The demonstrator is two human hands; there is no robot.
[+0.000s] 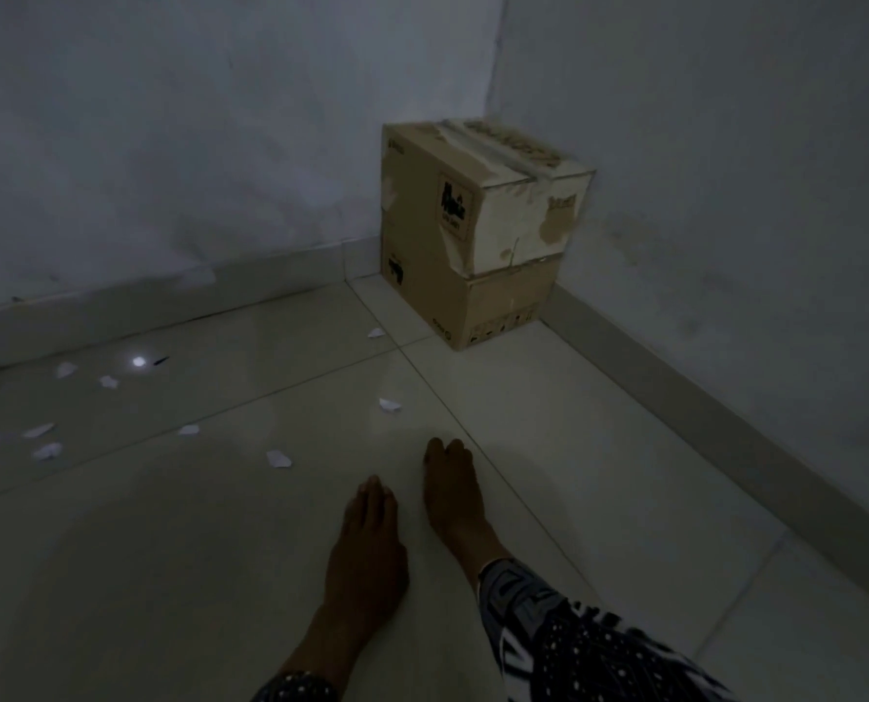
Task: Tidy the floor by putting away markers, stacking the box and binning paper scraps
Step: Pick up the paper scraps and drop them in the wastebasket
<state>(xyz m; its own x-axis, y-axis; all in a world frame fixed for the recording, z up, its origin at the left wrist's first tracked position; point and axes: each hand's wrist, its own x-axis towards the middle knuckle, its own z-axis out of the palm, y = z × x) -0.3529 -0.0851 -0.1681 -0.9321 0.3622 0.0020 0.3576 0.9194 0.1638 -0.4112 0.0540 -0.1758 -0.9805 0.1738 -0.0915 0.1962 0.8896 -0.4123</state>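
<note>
Two boxes stacked; paper scraps lie left of your left hand, nearer than your right hand; fingers straight, together, empty.

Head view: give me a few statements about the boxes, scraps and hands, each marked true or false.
1. One cardboard box sits on top of another box in the wall corner. True.
2. Paper scraps lie on the floor tiles to the left of the boxes. True.
3. The right hand pinches a scrap. False: it holds nothing, and its fingers are straight, as are those of the left hand.
4. The upper box stands open. False: tape runs across its closed flaps.
</note>
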